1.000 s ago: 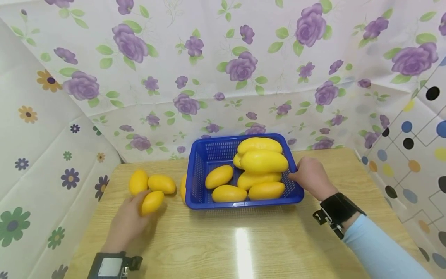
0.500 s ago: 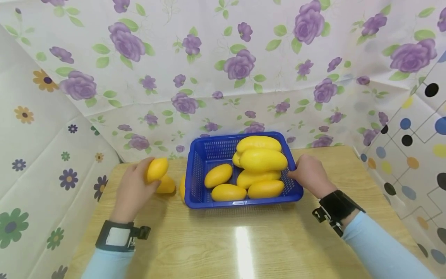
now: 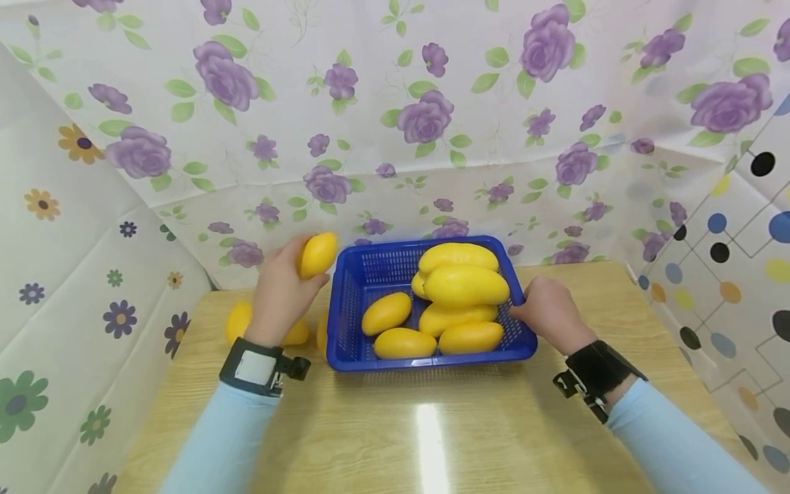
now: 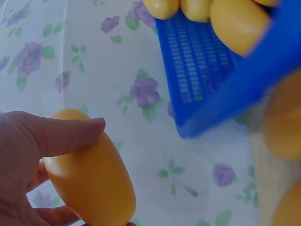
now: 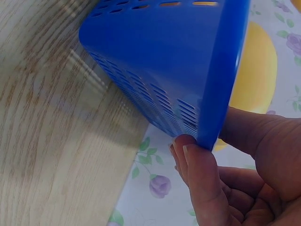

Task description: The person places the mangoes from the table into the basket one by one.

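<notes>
My left hand (image 3: 286, 291) grips a yellow mango (image 3: 319, 254) near the left back corner of the blue basket (image 3: 432, 363). In the left wrist view the thumb lies across that mango (image 4: 94, 179), with fingers curled beneath it. At the basket's right side my right hand (image 3: 552, 314) pinches the rim; the right wrist view shows the thumb inside and the fingers outside the basket wall (image 5: 155, 61). Several yellow mangoes lie in the basket, piled up on its right side, with a large one (image 3: 467, 285) on top.
Left of the basket more mangoes lie on the wooden table (image 3: 370, 432), one (image 3: 238, 321) partly behind my left hand and another (image 3: 323, 333) against the basket's left wall. Flowered cloth (image 3: 382, 137) hangs behind the table, and patterned sheets flank both sides.
My left hand has lifted the mango from the table's left side and carried it up and right toward the basket. The right hand stays at the rim; the basket has not moved.
</notes>
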`<state>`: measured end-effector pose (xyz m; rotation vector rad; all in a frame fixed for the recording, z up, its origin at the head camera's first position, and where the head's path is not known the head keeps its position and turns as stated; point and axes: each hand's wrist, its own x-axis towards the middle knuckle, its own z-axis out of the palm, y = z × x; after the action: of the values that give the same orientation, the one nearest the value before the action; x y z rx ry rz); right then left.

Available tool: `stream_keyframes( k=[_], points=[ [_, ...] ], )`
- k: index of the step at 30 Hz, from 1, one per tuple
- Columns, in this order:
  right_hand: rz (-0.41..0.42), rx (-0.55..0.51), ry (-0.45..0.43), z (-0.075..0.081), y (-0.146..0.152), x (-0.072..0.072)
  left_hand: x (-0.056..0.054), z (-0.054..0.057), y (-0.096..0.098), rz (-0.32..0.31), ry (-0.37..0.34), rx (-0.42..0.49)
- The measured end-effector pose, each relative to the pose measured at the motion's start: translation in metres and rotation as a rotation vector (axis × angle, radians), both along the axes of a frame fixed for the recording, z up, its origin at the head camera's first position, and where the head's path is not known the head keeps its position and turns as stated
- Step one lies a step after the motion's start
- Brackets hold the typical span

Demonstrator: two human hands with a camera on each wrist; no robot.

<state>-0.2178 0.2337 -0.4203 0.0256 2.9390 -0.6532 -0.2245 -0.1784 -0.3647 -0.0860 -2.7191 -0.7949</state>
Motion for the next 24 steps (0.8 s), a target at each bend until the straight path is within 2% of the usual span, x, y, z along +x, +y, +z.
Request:
stream_keyframes(
  k=[5,10,17,24],
  points=[
    [0.002,-0.007,0.002,0.001,0.0,0.001,-0.011,0.005,0.018,-0.033,0.009,0.039],
    [0.001,-0.013,-0.009,0.0,0.0,0.001,-0.024,0.002,0.036,-0.033,0.013,0.047],
    [-0.012,-0.01,-0.015,0.0,0.002,0.001,-0.045,-0.011,0.062,-0.036,-0.02,0.062],
    [-0.012,-0.015,-0.018,0.0,0.0,0.001,-0.054,-0.028,0.083,-0.059,-0.103,0.055]
  ],
)
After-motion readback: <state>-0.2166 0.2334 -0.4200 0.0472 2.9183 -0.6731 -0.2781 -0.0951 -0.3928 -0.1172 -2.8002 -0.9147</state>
